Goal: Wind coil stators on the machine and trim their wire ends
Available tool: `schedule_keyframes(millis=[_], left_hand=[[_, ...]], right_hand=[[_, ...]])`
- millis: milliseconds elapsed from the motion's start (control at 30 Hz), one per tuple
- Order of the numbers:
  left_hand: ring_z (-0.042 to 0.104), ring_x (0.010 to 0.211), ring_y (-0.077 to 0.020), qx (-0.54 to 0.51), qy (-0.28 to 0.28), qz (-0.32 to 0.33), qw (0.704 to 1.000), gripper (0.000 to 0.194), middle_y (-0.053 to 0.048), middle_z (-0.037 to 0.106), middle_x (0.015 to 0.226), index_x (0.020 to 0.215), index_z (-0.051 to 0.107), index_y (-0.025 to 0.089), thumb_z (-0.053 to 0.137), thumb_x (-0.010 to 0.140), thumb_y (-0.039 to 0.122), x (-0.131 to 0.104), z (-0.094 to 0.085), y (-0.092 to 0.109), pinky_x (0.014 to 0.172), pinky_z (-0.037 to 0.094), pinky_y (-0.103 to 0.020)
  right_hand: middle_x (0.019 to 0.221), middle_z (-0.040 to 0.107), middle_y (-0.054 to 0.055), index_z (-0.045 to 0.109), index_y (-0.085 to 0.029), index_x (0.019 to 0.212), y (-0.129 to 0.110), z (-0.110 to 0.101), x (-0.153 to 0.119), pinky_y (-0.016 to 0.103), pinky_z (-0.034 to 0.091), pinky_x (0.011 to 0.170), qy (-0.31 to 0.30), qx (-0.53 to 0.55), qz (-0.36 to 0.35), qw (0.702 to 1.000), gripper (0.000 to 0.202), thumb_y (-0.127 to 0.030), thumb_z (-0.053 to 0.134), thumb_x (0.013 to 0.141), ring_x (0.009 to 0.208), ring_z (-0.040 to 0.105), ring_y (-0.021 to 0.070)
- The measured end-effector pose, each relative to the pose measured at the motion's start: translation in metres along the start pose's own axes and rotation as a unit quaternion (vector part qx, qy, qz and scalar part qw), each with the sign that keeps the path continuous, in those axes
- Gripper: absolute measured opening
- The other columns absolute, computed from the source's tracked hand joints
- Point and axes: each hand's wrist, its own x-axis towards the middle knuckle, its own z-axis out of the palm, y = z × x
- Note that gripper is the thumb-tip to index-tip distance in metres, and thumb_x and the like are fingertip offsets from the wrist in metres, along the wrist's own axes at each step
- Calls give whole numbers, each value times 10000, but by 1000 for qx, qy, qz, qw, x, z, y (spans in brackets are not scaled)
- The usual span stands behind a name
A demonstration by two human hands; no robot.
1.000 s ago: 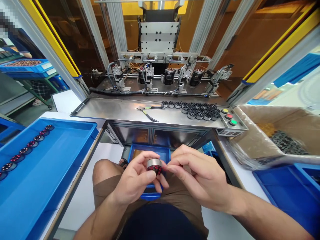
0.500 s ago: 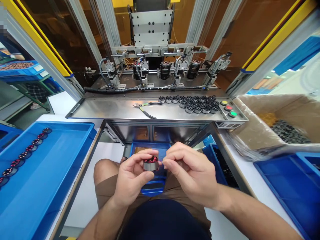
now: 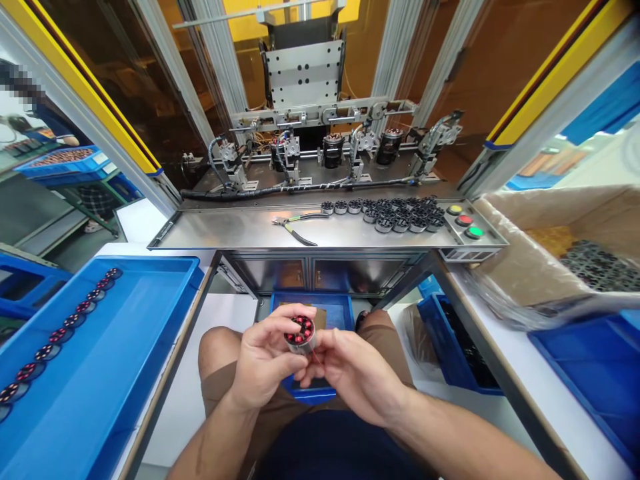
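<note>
A motor stator (image 3: pixel 301 345) with a grey metal ring and red wire coils is gripped between the fingers and thumb of my left hand (image 3: pixel 263 363). Its coil side is tilted up toward me. From its lower right a thin red wire (image 3: pixel 315 357) trails toward my right hand (image 3: pixel 357 370). The right fingers are curled against the stator's side and appear closed around that wire; the exact pinch is partly hidden. On the steel ledge (image 3: pixel 225 227) ahead lie side cutters (image 3: pixel 295 227) with parted handles, beside a group of similar stators (image 3: pixel 400 215) with dark tops.
On the left, a blue tray (image 3: pixel 115 353) holds a row of wound stators (image 3: pixel 61 335). Behind the ledge stands a winding machine (image 3: pixel 333 150). Three push buttons (image 3: pixel 465 221) are at the ledge's right end, near a lined carton (image 3: pixel 505 247). A blue bin (image 3: pixel 345 310) sits below my hands.
My left hand has tipped the stator so its coils face me more. The right hand has turned and moved in against the stator, and a red wire now shows. The whole view has shifted slightly.
</note>
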Motion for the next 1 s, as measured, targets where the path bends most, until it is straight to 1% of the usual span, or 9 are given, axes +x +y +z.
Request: schedule_keyframes(millis=[100,200,333,433,600,700,800,900,1000], left_hand=[[622,1230,-284,45,-42,20,998,373,-76,721,1183,1092,741,325,840,741,251,-1,-2,3,1029,519,-446],[525,1331,-284,125,20,18,992,724,-97,613,1364,1286,641,308,906,619,402,-6,-3,8,1086,463,-354],[683,1000,-189,186,26,-77,979,578,-55,703,1117,1211,680,286,857,681,435,-13,2,17,880,556,-237],[706,876,-167,197,-5,-73,978,455,-33,726,1050,1185,688,300,818,755,370,-12,8,20,790,587,-244],[682,984,-208,394,3,90,915,450,-69,743,1062,1183,670,230,810,760,168,-7,9,24,876,565,-328],[670,983,-223,487,2,174,856,479,-90,740,1045,1184,647,190,788,739,82,-5,10,27,875,553,-370],[678,965,-216,524,-7,207,826,483,-96,733,1060,1188,629,186,757,742,53,-6,12,30,848,560,-355],[693,985,-210,522,-20,195,830,495,-94,726,1100,1200,626,202,742,747,40,-11,10,32,882,568,-333],[695,1040,-208,452,-43,132,881,518,-80,718,1143,1206,627,232,766,739,56,-16,4,33,938,564,-315]], right_hand=[[853,653,56,736,-141,947,1,-1,1,271,483,765,-19,8,0,1000,390,-512,718,829,784,591,135],[891,629,33,711,-197,996,-1,-8,1,273,481,753,16,-115,-114,987,306,-401,794,783,813,578,145],[1003,618,52,639,-234,1181,-8,-17,-1,308,495,810,42,-439,-369,818,449,-104,758,769,930,586,183],[1048,623,79,577,-213,1269,-14,-21,-3,316,508,820,22,-532,-425,732,536,-13,664,779,953,595,190],[1210,566,143,543,-184,1293,-35,-28,-16,449,472,967,24,-525,-368,768,459,-152,629,843,1141,548,272],[1295,515,163,602,-181,1145,-46,-24,-21,489,439,1008,23,-560,-362,745,408,-337,749,797,1202,511,316],[1285,545,150,643,-184,912,-52,-11,-18,440,458,996,6,-611,-313,727,209,-306,772,801,1212,531,295],[1200,610,119,658,-197,835,-57,-1,-11,388,500,940,-10,-592,-268,760,63,-183,652,896,1131,592,236],[1089,656,98,661,-202,811,-66,0,-5,362,529,868,-26,-545,-214,810,98,-205,647,908,1012,633,211]])
